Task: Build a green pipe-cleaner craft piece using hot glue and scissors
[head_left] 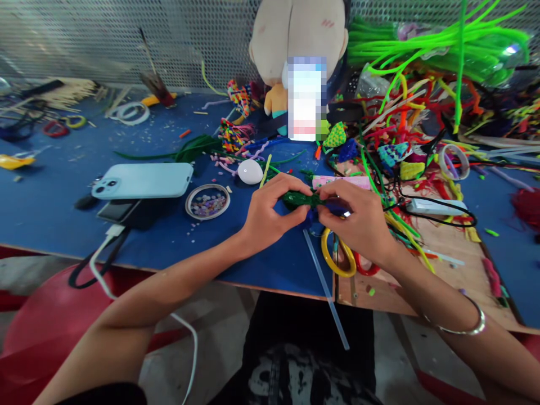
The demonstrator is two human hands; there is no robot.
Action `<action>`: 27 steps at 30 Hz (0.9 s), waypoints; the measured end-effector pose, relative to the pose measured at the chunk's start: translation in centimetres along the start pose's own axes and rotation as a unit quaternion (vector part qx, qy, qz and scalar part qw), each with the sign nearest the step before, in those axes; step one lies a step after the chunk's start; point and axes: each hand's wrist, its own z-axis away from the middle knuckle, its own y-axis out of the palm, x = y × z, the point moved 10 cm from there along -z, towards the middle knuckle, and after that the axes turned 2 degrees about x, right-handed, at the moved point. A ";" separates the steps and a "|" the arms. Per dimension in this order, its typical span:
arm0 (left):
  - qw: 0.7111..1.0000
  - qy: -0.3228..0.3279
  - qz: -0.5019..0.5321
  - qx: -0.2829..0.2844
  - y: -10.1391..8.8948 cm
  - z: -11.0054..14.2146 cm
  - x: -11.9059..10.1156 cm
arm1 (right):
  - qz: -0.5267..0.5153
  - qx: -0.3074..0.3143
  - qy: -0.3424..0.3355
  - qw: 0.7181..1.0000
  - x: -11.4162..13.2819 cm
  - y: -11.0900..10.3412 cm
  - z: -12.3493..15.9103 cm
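1. Clear stick (pixel 327 289): is overhanging the counter's (pixel 248 275) near edge.
2. Left hand (pixel 272 211), right hand (pixel 358 216): are pinching a green bundle (pixel 296 198) between them above the counter, presumably steadying it.
3. Round dish (pixel 188 206), left: is holding loose beads (pixel 208 205), its rim probably keeping them together.
4. Plastic bag (pixel 512 50), far right: is enclosing green pipe cleaners (pixel 407 48).

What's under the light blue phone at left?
A dark, flat device juts out from beneath the phone, a white plug at the device's near edge. Whatever else the phone covers cannot be seen.
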 end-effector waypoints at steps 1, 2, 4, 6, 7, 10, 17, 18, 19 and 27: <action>1.000 -0.002 0.001 0.000 0.0 0.0 0.1 | -0.002 0.000 0.000 1.000 0.0 0.0 0.0; 1.000 -0.007 0.002 0.000 0.0 0.1 0.2 | -0.004 0.001 0.000 1.000 0.0 0.0 0.0; 1.000 -0.024 0.006 -0.001 0.0 0.2 0.5 | -0.009 0.003 0.005 1.000 0.0 0.0 0.0; 0.999 -0.041 0.021 -0.005 -0.1 0.3 0.9 | -0.013 0.006 0.013 1.000 -0.1 0.0 0.0; 0.998 -0.045 0.032 -0.008 -0.1 0.3 1.0 | -0.014 0.007 0.014 1.000 -0.1 0.0 0.0; 0.997 -0.036 0.060 -0.014 -0.1 0.3 1.0 | -0.007 0.004 -0.001 1.000 0.1 -0.1 0.0; 0.996 -0.006 0.092 -0.020 -0.2 0.1 0.5 | 0.030 -0.012 -0.044 0.999 0.9 -0.4 0.1; 0.995 -0.003 0.093 -0.021 -0.2 0.1 0.4 | 0.032 -0.011 -0.044 0.998 1.0 -0.4 0.1; 0.995 -0.002 0.093 -0.022 -0.2 0.1 0.3 | 0.033 -0.009 -0.041 0.999 1.0 -0.4 0.1; 0.996 0.009 0.083 -0.024 -0.3 0.1 0.4 | 0.006 0.008 -0.027 1.000 0.9 0.0 0.2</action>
